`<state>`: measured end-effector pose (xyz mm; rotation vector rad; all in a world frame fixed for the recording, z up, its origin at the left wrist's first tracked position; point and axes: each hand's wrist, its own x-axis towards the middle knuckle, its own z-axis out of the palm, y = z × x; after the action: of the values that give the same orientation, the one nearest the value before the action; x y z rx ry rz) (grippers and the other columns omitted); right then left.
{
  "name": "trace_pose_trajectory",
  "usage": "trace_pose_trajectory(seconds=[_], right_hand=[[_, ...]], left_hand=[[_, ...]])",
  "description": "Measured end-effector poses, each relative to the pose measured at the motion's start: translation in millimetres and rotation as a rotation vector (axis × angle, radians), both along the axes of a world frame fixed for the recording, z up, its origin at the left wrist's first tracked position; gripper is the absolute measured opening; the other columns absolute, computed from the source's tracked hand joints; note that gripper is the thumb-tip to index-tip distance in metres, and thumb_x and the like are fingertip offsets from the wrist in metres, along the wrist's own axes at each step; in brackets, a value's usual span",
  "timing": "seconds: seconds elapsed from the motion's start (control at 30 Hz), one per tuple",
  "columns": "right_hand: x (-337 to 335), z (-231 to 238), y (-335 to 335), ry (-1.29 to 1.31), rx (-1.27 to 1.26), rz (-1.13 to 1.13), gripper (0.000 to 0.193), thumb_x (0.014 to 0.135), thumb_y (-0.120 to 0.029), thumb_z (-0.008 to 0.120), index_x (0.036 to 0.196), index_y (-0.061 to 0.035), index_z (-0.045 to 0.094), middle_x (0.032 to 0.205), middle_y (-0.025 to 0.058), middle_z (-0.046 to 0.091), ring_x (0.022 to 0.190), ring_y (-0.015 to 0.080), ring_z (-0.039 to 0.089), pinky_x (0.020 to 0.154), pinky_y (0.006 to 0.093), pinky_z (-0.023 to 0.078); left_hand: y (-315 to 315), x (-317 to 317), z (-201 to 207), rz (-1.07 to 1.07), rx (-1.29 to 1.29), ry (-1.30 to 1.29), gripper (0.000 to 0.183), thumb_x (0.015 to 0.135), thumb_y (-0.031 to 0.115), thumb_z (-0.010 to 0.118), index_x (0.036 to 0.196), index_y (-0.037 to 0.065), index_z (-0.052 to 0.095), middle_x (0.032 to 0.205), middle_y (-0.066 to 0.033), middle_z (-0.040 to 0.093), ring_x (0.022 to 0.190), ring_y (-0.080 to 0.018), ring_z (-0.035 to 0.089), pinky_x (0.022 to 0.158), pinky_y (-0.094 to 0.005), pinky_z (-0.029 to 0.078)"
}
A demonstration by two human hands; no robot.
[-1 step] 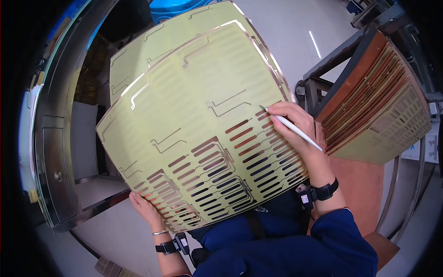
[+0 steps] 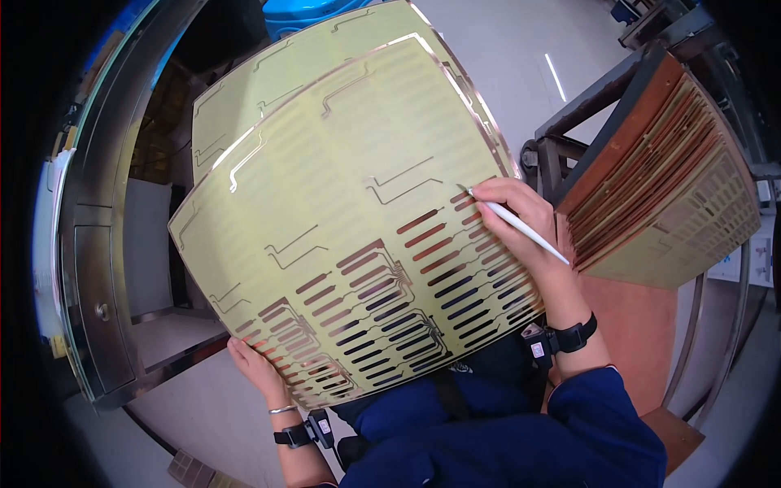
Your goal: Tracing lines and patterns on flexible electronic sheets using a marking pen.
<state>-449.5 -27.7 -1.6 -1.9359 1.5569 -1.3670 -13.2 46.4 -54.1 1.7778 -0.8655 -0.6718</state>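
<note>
Bare-handed handling of a printed-circuit panel, seen from above. The grip of the right hand (image 2: 521, 218) pinches a slender white pen-like tool (image 2: 530, 231) between thumb and fingers; the handle slants down to the right, and its narrow tip lies over the panel, beside the uppermost bars of the right-hand column. Contact between tip and surface cannot be told. The grip of the left hand (image 2: 260, 372) is closed on the lower left edge of the printed-circuit panel (image 2: 325, 183); the digits beneath are hidden.

The panel, pale yellow-green with a copper-coloured border, is tilted before the person's torso. Its upper part carries thin bent traces, its lower part rows of short bars, some coppery and some dark. Behind its far edge, partly covered, is a second panel (image 2: 236, 106) of similar pattern.

Each wrist bears a black strap with a small device; a silver bangle (image 2: 283, 410) encircles the left wrist. The sleeve (image 2: 606, 415) at right is dark blue.

Farther out, at right, a tilted stack of boards (image 2: 651, 167) leans by a dark metal frame (image 2: 594, 110), above a reddish-brown board (image 2: 630, 333). At left stands a metal cabinet (image 2: 102, 350); at the top, a bright blue plastic object (image 2: 305, 11) above the pale floor (image 2: 508, 57).
</note>
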Motion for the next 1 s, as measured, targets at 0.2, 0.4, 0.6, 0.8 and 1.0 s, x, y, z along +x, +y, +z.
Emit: trace_pose_trajectory(seconds=[0.2, 0.4, 0.6, 0.8, 1.0], right_hand=[[0.5, 0.2, -2.5, 0.012, -0.021, 0.021, 0.014, 0.076, 0.001, 0.068, 0.09, -0.0007, 0.066, 0.088, 0.0111, 0.066, 0.081, 0.0228, 0.065, 0.073, 0.0292, 0.052], [1.1, 7.0, 1.6, 0.023, 0.058, 0.006, 0.014, 0.076, 0.001, 0.067, 0.091, -0.0006, 0.066, 0.09, 0.0109, 0.067, 0.083, 0.0223, 0.066, 0.074, 0.0289, 0.052], [3.1, 6.4, 0.4, 0.044, 0.065, -0.036, 0.015, 0.077, 0.001, 0.066, 0.091, -0.0005, 0.066, 0.091, 0.011, 0.067, 0.082, 0.0228, 0.066, 0.074, 0.0286, 0.053], [0.5, 5.8, -2.7, -0.127, 0.122, -0.023, 0.015, 0.079, -0.002, 0.067, 0.094, -0.0015, 0.068, 0.093, 0.0096, 0.068, 0.084, 0.0162, 0.066, 0.074, 0.0275, 0.053], [-35.3, 98.3, 18.0, -0.248, -0.335, -0.005, 0.039, 0.099, -0.034, 0.042, 0.107, 0.0016, 0.058, 0.097, 0.0159, 0.066, 0.074, 0.0189, 0.064, 0.063, 0.0269, 0.052]], left_hand=[[0.7, 2.0, -0.1, 0.002, 0.018, -0.012, 0.036, 0.102, 0.03, 0.035, 0.107, -0.003, 0.047, 0.099, -0.0075, 0.055, 0.088, -0.0143, 0.049, 0.082, -0.0281, 0.041], [-0.6, -2.0, 1.5, 0.032, 0.014, 0.043, 0.036, 0.102, 0.031, 0.036, 0.106, -0.002, 0.047, 0.099, -0.007, 0.055, 0.088, -0.0139, 0.049, 0.082, -0.0279, 0.041], [1.3, 3.3, -1.0, -0.001, 0.009, -0.007, 0.035, 0.101, 0.03, 0.039, 0.11, -0.003, 0.048, 0.103, -0.0071, 0.056, 0.09, -0.014, 0.052, 0.082, -0.0282, 0.044], [-2.2, 10.4, 3.1, 0.042, 0.061, 0.189, 0.032, 0.101, 0.027, 0.038, 0.112, -0.001, 0.049, 0.106, -0.0078, 0.056, 0.094, -0.0145, 0.051, 0.086, -0.0276, 0.042], [-4.6, 36.4, 90.5, -0.246, -0.134, -0.317, 0.045, 0.099, 0.026, 0.042, 0.137, 0.003, 0.039, 0.133, -0.0146, 0.049, 0.119, -0.0225, 0.049, 0.1, -0.0351, 0.039]])
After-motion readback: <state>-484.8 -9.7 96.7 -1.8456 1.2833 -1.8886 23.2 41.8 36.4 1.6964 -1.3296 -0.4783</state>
